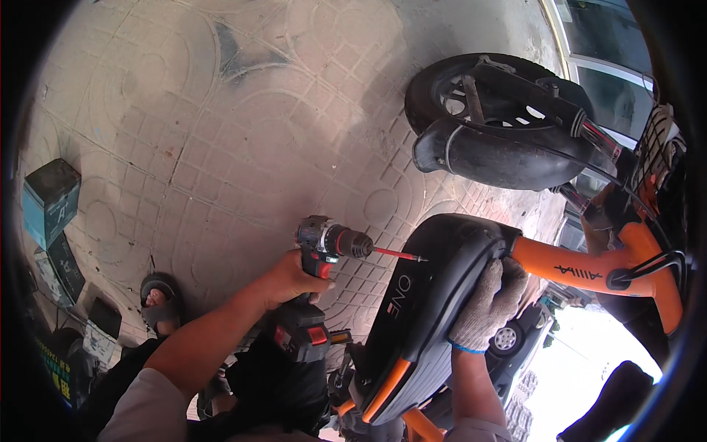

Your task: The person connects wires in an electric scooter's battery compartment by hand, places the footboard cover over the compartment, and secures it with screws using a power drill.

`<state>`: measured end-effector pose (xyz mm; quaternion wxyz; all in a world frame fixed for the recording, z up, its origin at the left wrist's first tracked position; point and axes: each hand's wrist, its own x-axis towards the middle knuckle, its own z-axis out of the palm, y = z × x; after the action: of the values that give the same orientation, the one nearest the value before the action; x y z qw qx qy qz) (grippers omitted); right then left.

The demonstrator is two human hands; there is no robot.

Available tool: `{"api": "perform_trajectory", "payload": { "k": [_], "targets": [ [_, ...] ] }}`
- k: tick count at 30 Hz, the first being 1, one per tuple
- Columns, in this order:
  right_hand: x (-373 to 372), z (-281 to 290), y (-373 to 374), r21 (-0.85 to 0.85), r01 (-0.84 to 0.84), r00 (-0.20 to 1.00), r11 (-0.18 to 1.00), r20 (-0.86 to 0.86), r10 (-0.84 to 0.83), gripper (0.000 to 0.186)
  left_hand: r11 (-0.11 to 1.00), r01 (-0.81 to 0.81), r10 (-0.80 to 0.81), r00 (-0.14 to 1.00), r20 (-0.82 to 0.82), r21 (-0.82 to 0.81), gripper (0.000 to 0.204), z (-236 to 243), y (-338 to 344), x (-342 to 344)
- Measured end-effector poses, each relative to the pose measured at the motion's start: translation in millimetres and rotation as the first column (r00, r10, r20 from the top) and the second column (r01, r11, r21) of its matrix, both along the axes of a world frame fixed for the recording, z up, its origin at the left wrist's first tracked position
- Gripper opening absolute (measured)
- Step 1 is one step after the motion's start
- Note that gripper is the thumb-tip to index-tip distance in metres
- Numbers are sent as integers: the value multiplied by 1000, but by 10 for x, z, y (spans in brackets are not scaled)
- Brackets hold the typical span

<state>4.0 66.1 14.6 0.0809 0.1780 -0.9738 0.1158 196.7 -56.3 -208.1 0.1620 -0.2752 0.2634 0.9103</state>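
My bare left hand (298, 280) is wrapped round the handle of a cordless drill (328, 239). A long red bit (398, 254) points right from its chuck, with the tip at or very near the black footboard cover (423, 272) of an electric scooter; contact cannot be told. My right hand (490, 306), in a knitted glove with a blue cuff, holds the footboard's ribbed top side near the orange frame tube (567, 261). Some of its fingertips are hard to make out. The scooter is tipped on its side.
The scooter's front wheel (434, 92) and black mudguard (486, 155) extend at the upper right. Boxes (51, 202) stand at the far left on the paved ground (243, 177). A sandalled foot (158, 298) is at lower left, a parked car (515, 346) at lower right.
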Motion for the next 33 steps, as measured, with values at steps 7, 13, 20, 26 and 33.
{"api": "perform_trajectory", "payload": {
  "k": [7,13,20,26,33],
  "targets": [
    [-14,-115,156,-193,32,988,981,151,-2,30,990,88,-91,996,22,107,32,-277,122,74],
    [9,-111,98,-295,85,977,952,210,-22,32,970,137,-140,990,0,202,35,-270,96,11],
    [-60,-65,237,68,-117,992,991,49,114,38,977,193,-188,980,-59,93,36,-204,22,18],
    [-144,-32,335,435,-358,909,826,-40,415,43,972,197,-190,980,-60,129,41,-158,-21,31],
    [-88,-90,317,54,-163,985,985,60,160,51,961,223,-219,975,-43,163,44,-138,27,81]
  ]
}}
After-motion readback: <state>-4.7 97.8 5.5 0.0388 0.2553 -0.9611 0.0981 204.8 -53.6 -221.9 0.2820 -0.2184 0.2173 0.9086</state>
